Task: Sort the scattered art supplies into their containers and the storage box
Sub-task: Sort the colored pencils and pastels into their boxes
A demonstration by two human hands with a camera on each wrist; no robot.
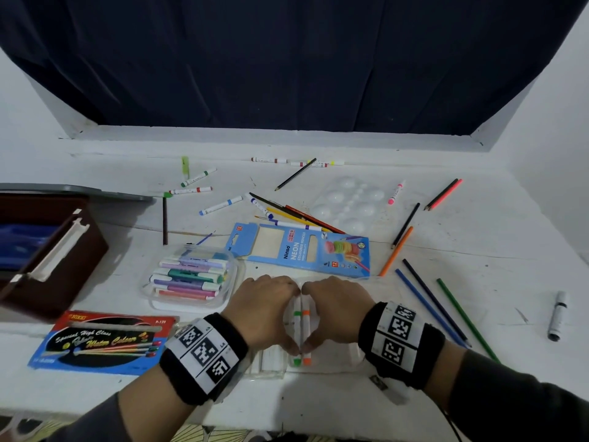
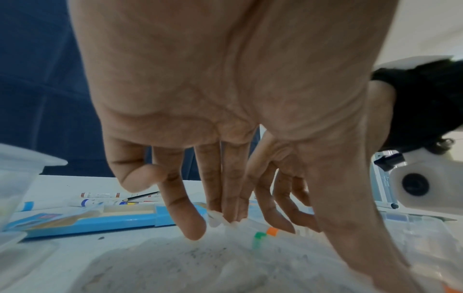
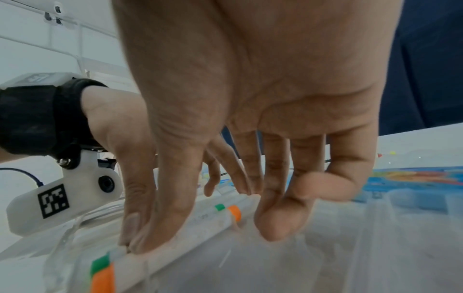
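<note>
Together, left hand (image 1: 262, 309) and right hand (image 1: 334, 309), fingers down on 2 markers (image 1: 302, 327)

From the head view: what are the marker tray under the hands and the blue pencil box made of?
Marker tray: looks like thin clear glossy plastic; the table shows through its ribbed slots. Blue pencil box: likely printed matte card; flat folded panel with cut-out windows and a hang tab.

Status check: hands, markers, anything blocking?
Left hand and right hand open, pressing green-banded white marker and orange-banded white marker into clear plastic tray. Nothing blocking.
</note>
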